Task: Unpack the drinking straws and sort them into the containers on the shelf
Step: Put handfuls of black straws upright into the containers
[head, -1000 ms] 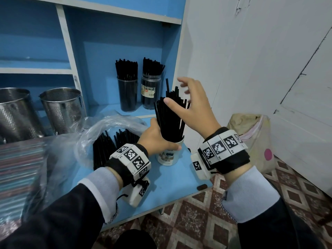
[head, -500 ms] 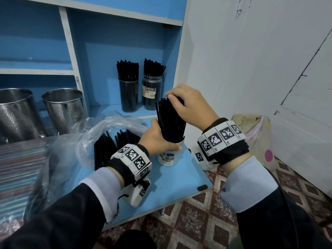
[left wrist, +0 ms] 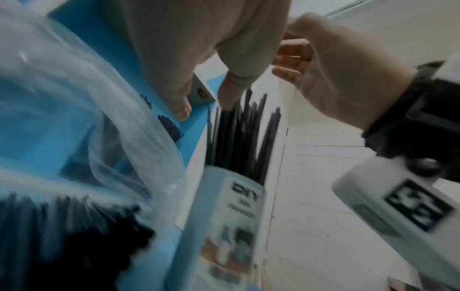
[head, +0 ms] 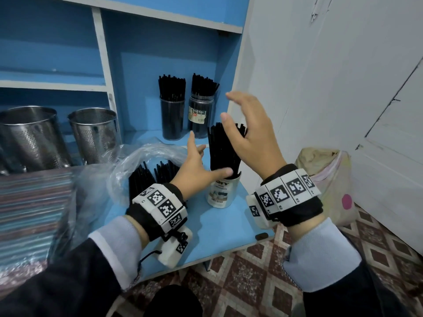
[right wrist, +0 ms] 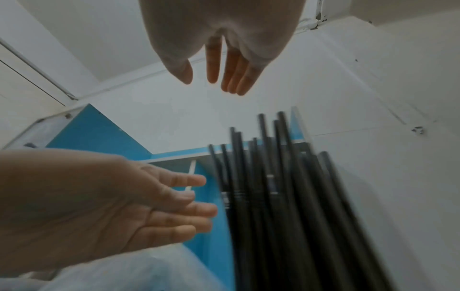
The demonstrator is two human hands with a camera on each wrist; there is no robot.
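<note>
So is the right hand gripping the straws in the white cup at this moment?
No, the right hand is spread open beside the straws in the white cup, fingers straight.

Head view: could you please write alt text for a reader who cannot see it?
Two open hands, left hand and right hand, flank a white cup of black straws on a blue table. Left lies a plastic bag of straws; behind, two full jars on the shelf.

Your left hand [head: 194, 165] reaches forward with fingers straight and thumb stretched right, holding nothing. Your right hand [head: 249, 136] is raised higher, fingers spread and relaxed, palm facing left.
</note>
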